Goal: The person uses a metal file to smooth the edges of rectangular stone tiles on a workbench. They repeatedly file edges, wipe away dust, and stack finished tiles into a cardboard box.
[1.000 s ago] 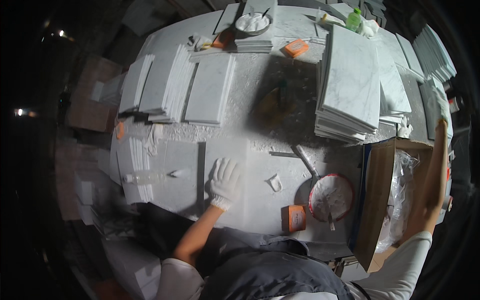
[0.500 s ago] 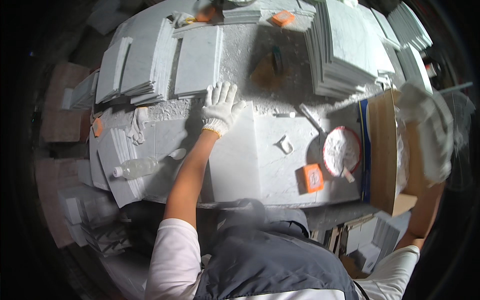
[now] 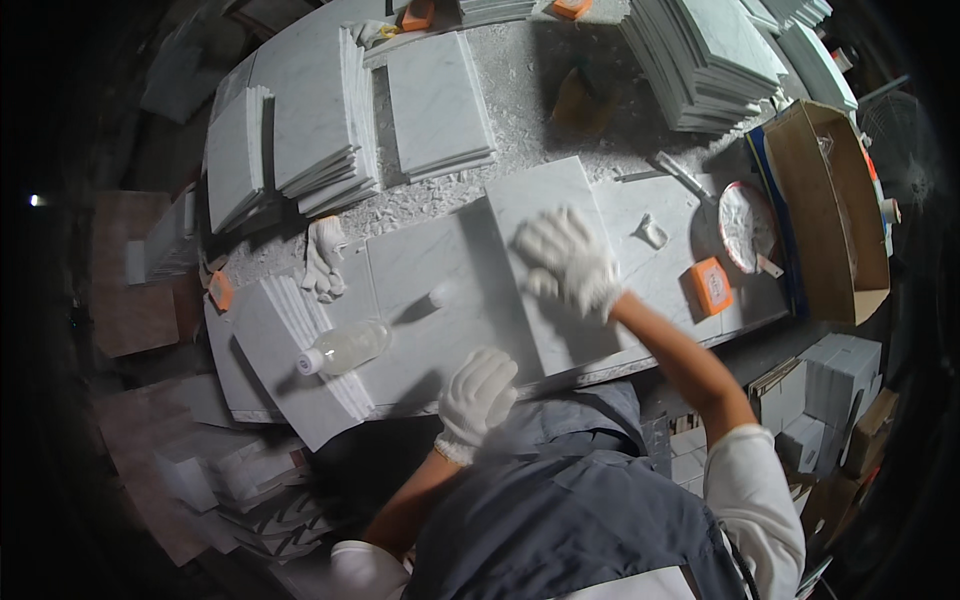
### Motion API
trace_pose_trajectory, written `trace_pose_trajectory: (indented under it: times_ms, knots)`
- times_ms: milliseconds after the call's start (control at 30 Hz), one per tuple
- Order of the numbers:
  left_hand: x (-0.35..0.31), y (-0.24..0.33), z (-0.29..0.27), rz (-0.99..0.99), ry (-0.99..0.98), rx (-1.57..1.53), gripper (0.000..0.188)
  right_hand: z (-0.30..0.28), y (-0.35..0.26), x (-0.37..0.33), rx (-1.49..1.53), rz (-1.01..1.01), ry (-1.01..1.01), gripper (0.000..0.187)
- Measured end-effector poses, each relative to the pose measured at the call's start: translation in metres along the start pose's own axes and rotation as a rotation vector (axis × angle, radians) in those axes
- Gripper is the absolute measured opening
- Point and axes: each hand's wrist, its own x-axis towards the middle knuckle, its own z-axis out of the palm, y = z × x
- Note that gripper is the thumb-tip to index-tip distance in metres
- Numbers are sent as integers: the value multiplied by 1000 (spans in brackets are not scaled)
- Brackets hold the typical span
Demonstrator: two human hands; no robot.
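Note:
Both my hands wear white knit gloves. My right hand [image 3: 568, 262] rests over a pale marble tile [image 3: 560, 335], its fingers stretched toward the far left and slightly blurred. This tile lies partly over other tiles along the near side of the table. Closer to my body, my left hand [image 3: 478, 400] is by the table's near edge, its fingers loosely bent with nothing visible in them. Left of the tile a small whitish piece [image 3: 440, 292] sits on another tile. A crumpled white scrap [image 3: 652, 232] lies to the right, with an orange block [image 3: 711, 287] beyond it.
A red-rimmed bowl of white paste [image 3: 746, 222] stands beside an open cardboard box [image 3: 825, 200]. Stacked tiles rise at the far left [image 3: 312, 125] and far right [image 3: 705, 55]. On the left, a clear bottle [image 3: 348, 347] lies on fanned tiles, near loose gloves [image 3: 325, 258].
My right hand has come from the cardboard box onto the marble tile. The left hand has left the tile and drawn back to the near edge. The view has shifted.

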Motion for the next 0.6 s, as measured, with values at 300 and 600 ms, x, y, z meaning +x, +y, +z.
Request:
trace_pose_trajectory:
  times_ms: [300, 600]
  knots:
    - [-22, 13, 2, -142, 41, -136, 31, 26, -28, 58, -220, 40, -91, 72]
    - [-34, -4, 6, -282, 9, -10, 18, -14, 3, -87, 29, 78, 88, 51]
